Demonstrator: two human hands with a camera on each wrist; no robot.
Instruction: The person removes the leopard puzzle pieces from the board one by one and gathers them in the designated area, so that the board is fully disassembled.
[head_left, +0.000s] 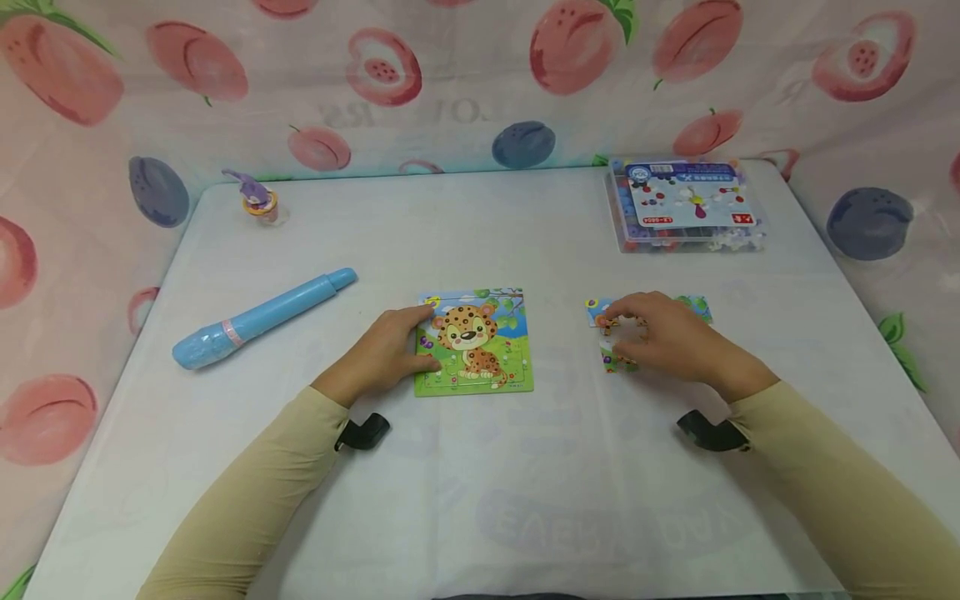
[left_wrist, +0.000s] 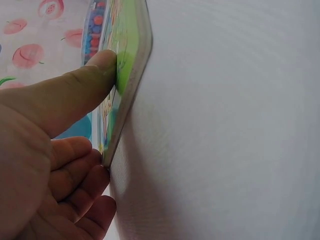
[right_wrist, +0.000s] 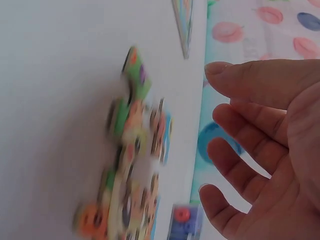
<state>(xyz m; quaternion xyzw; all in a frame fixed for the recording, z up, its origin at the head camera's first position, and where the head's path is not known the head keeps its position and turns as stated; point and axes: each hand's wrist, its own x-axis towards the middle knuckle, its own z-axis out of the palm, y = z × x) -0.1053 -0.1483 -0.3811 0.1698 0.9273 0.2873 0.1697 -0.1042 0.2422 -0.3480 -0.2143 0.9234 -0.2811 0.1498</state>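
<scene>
A square jigsaw board [head_left: 480,354] with a cartoon leopard lies flat on the table. At its left edge is my left hand [head_left: 382,350], with the thumb [left_wrist: 102,65] resting on the board's face and the other fingers loosely bent beside the edge. To the right, my right hand [head_left: 667,342] hovers over a second leopard jigsaw, loose pieces [head_left: 609,354] laid partly together with gaps between them. Part of those pieces is hidden under the hand in the head view. In the right wrist view the right fingers [right_wrist: 235,162] are relaxed, with nothing between them and the thumb.
A clear plastic case [head_left: 690,208] of coloured parts stands at the back right. On the left lies a light blue microphone-shaped tube [head_left: 266,318]. A small purple-topped figure [head_left: 258,200] stands at the back left. Fruit-patterned cloth [head_left: 450,83] hangs behind the white table.
</scene>
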